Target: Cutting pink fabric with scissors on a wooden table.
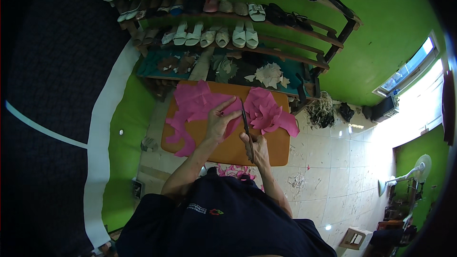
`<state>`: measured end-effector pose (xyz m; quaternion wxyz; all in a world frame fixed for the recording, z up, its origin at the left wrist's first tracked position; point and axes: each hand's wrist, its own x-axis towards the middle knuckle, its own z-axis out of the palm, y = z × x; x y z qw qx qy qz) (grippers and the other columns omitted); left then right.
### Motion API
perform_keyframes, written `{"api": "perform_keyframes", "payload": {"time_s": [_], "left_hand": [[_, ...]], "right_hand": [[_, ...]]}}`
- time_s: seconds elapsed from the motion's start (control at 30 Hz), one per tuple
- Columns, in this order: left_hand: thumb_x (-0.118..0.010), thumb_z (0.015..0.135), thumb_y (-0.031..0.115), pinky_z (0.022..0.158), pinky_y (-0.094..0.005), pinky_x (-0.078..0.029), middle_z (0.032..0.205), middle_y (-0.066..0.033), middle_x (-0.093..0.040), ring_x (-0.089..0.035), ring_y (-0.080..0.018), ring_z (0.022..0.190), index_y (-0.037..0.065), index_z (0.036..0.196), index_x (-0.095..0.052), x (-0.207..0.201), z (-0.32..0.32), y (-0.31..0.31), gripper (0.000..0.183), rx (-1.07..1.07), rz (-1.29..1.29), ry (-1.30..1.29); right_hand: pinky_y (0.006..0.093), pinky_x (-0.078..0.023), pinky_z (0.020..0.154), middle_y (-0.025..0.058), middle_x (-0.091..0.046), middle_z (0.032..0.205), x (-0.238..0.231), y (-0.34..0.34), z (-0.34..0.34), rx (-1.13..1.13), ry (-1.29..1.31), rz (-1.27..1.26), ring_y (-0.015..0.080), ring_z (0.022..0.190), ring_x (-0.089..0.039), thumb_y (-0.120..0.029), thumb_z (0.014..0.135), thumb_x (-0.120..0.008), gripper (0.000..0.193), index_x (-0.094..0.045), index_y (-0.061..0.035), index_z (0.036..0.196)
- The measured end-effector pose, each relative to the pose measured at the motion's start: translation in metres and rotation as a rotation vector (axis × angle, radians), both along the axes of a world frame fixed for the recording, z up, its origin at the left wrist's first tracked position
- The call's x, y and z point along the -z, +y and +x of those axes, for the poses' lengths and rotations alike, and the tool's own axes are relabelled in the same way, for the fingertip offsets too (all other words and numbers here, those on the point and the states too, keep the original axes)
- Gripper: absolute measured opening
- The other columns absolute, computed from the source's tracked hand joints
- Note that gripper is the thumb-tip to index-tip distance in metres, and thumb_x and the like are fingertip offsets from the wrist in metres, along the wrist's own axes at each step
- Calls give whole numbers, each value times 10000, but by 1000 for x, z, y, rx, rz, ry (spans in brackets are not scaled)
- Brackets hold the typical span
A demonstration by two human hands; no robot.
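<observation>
My right hand (259,150) is closed round the handles of a pair of dark scissors (245,118), whose blades point away from me over the table. Beside the blades, my left hand (220,123) grips a piece of pink sheet material (232,127) between thumb and fingers. More of this pink sheet (193,96) spreads across the far left of the orange-brown table (209,151), with a curved cut strip (178,131) hanging down its left side. To the right of the scissors lies a pile of pink petal-shaped pieces (263,114). Whether the blades touch the sheet is hard to make out.
Behind the table stands a wooden rack (295,27) with several rows of shoes and sandals. Its low shelf holds pale cut pieces (269,75). Pink scraps (236,171) lie below the table's near edge, and more scraps litter the tiled floor (323,154). A fan (421,167) stands far right.
</observation>
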<state>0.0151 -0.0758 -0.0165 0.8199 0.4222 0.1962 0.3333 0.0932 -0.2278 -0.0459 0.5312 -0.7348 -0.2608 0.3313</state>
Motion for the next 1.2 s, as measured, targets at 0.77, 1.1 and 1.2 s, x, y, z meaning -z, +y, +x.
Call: {"api": "perform_keyframes", "payload": {"time_s": [0.77, 1.1, 1.2], "left_hand": [[-695, 825, -104, 901, -296, -569, 1172, -161, -664, -680, -190, 998, -14, 1323, -567, 1, 3, -1, 522, -60, 79, 28], [-682, 810, -132, 918, -309, -575, 1309, -113, -604, -688, -194, 999, 24, 1305, -596, 5, -2, 12, 526, -8, 89, 23], [-691, 803, -130, 921, -307, -573, 1302, -118, -608, -686, -188, 1005, 23, 1300, -600, 6, -5, 18, 528, 36, 128, 59]], "right_hand": [[380, -412, 507, 85, -466, 539, -4, 6, -4, -19, -42, -55, 160, 515, -478, -673, 822, -661, 735, -603, 58, 778], [388, -393, 515, 81, -437, 500, -17, -3, -3, -10, -43, -82, 147, 523, -449, -676, 792, -688, 745, -592, 55, 677], [383, -403, 515, 83, -440, 497, -26, -5, -3, -12, -43, -123, 147, 518, -458, -672, 789, -695, 745, -607, 60, 688]]}}
